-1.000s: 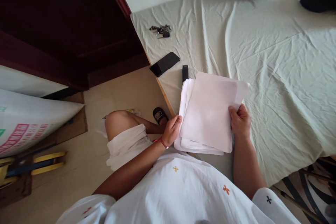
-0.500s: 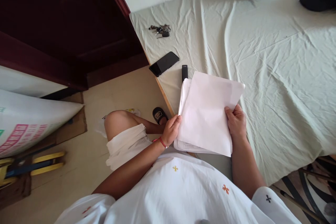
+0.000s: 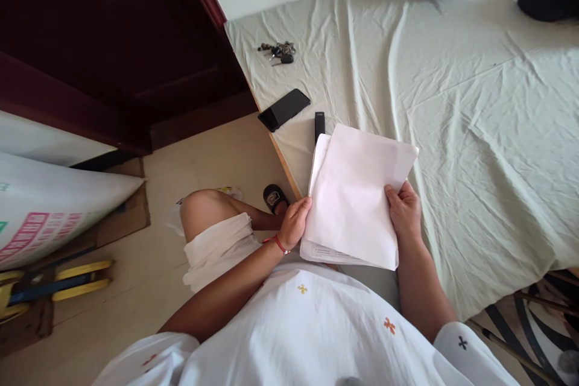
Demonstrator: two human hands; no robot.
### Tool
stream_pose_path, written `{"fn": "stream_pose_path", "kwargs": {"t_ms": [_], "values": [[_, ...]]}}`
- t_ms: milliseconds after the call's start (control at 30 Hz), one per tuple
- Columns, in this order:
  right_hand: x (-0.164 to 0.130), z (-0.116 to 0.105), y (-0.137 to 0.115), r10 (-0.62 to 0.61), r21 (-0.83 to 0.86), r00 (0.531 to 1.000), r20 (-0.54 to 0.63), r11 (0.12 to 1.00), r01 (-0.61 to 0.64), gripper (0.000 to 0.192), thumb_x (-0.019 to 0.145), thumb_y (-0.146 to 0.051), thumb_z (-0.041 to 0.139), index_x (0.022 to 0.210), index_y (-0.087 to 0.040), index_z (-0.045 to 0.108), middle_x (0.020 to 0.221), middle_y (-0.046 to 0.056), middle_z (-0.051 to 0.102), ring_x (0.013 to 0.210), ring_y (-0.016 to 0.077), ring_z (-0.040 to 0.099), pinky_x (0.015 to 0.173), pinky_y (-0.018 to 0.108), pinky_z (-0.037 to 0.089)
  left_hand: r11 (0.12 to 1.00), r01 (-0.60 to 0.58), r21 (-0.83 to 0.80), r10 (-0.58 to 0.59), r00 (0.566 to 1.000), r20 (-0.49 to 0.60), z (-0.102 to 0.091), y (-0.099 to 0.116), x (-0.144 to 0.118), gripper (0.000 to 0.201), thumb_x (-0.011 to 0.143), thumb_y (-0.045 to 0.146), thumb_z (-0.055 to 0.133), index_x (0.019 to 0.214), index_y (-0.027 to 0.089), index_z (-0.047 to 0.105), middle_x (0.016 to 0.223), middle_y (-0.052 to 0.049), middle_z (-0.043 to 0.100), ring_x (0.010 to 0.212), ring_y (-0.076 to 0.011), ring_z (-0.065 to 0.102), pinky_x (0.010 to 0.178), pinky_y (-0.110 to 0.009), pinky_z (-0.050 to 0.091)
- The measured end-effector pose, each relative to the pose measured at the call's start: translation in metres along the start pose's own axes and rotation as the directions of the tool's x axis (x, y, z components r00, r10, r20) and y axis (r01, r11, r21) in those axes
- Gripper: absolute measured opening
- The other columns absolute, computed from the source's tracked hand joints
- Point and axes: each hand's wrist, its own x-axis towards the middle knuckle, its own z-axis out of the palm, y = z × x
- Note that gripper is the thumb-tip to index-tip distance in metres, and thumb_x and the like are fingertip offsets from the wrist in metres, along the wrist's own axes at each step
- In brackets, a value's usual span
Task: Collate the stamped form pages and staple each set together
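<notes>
Head camera showed the stack of papers (image 3: 322, 249) gripped between both hands, over the near edge of the cloth-covered tabletop (image 3: 479, 90); whether it rested there could not be told. Its blank top sheet (image 3: 355, 193) sat askew, leaving printed lines visible along the stack's lower edge. The left hand (image 3: 295, 222), a red bracelet (image 3: 281, 245) at its wrist, grasped the left edge; the right hand (image 3: 404, 210) clasped the right edge, thumb on the top sheet. Just beyond the papers lay a slim black device (image 3: 319, 123), partly covered. A smartphone (image 3: 284, 110) lay left of it, near the tabletop's edge, with a bunch of keys (image 3: 281, 52) farther off.
</notes>
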Motion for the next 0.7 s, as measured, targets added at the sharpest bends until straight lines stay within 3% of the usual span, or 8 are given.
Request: {"fn": "stream_pose_path", "kwargs": {"t_ms": [267, 467, 567, 700], "values": [[0.002, -0.002, 0.008, -0.013, -0.058, 1.000, -0.012, 0.998, 0.013, 0.023, 0.085, -0.036, 0.069, 0.102, -0.021, 0.069, 0.086, 0.000, 0.072, 0.073, 0.0150, 0.059, 0.071, 0.028, 0.047, 1.000, 0.018, -0.003, -0.018, 0.998, 0.055, 0.000, 0.004, 0.000, 0.049, 0.090, 0.063, 0.058, 0.076, 0.016, 0.066, 0.079, -0.003, 0.068, 0.078, -0.0176, 0.055, 0.071, -0.026, 0.045], [0.002, -0.002, 0.010, -0.013, -0.022, 1.000, -0.009, 1.000, 0.013, 0.023, 0.085, -0.040, 0.069, 0.100, -0.021, 0.067, 0.082, -0.001, 0.068, 0.070, 0.0148, 0.055, 0.066, 0.027, 0.045, 1.000, 0.020, 0.012, -0.020, 1.000, 0.015, 0.001, 0.002, 0.001, 0.049, 0.089, 0.062, 0.058, 0.071, 0.017, 0.063, 0.074, -0.002, 0.064, 0.076, -0.0170, 0.054, 0.071, -0.027, 0.045], [0.003, -0.005, 0.011, -0.071, -0.156, 0.996, -0.055, 0.986, 0.062, 0.024, 0.087, -0.043, 0.067, 0.079, -0.022, 0.059, 0.067, -0.004, 0.054, 0.061, 0.0126, 0.043, 0.056, 0.025, 0.034, 1.000, 0.022, 0.004, -0.022, 1.000, -0.011, 0.001, -0.003, 0.002, 0.049, 0.089, 0.063, 0.058, 0.074, 0.017, 0.064, 0.077, -0.002, 0.065, 0.078, -0.0174, 0.055, 0.072, -0.027, 0.046], [0.005, -0.011, 0.008, -0.215, -0.442, 0.970, -0.111, 0.885, 0.146, 0.040, 0.090, -0.039, 0.064, 0.064, -0.023, 0.038, 0.058, -0.006, 0.035, 0.057, 0.0111, 0.029, 0.054, 0.028, 0.022, 1.000, 0.015, 0.014, -0.014, 0.999, -0.051, 0.001, -0.008, 0.003, 0.048, 0.088, 0.064, 0.059, 0.073, 0.019, 0.063, 0.072, -0.001, 0.062, 0.077, -0.0176, 0.056, 0.070, -0.028, 0.047]]}}
